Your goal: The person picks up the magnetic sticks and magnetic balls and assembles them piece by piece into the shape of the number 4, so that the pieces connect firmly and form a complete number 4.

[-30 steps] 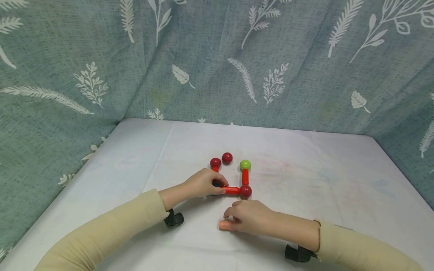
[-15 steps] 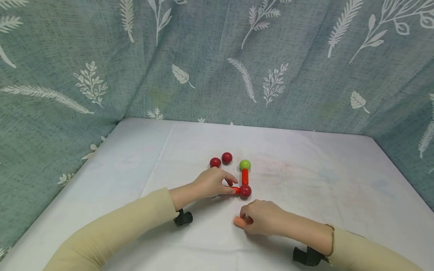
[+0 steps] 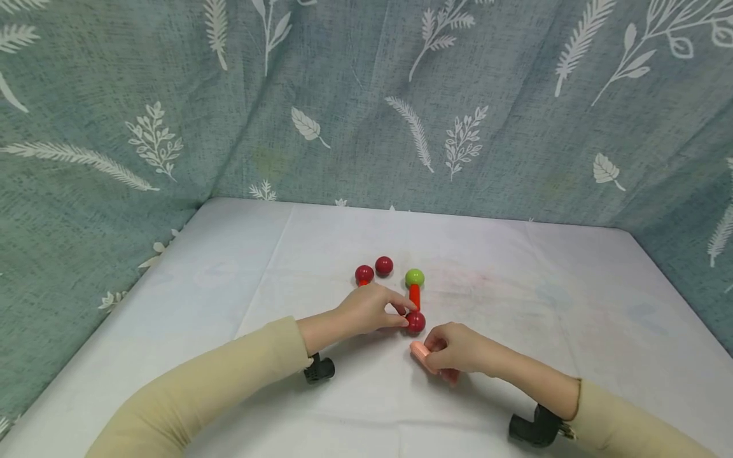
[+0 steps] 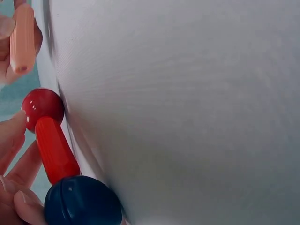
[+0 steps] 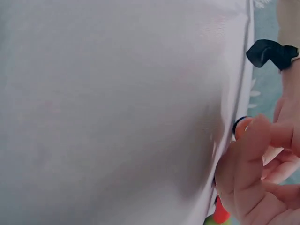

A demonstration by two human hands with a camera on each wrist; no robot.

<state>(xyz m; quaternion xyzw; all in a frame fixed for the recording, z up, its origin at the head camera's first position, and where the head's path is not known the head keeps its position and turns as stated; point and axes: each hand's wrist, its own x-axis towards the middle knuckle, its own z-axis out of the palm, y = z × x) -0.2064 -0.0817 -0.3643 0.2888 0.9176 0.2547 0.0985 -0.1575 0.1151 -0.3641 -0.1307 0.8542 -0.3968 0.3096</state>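
Note:
My left hand [image 3: 372,310] pinches a dark red ball [image 3: 416,322] between thumb and fingertips. In the left wrist view a red rod [image 4: 56,150] joins that ball to a dark blue ball [image 4: 84,201]; the hand hides both in the head view. A second red rod [image 3: 415,297] runs from the pinched ball to a lime green ball [image 3: 415,278]. Closer to the person, my right hand [image 3: 462,348] grips a peach ribbed rod [image 3: 422,356] with thumb and fingers. Its free end points toward the pinched ball, a short gap away.
Another dark red ball [image 3: 364,274], with a bit of red rod below it, sits beyond the left hand. A loose dark red ball [image 3: 384,266] lies beside it. All rest on a white cloth-covered table [image 3: 515,286], with a leafy green curtain [image 3: 355,114] behind.
My left hand has slid right along the red rod to the dark red ball. My right hand has moved right and away from the person, and the peach rod has turned toward that ball.

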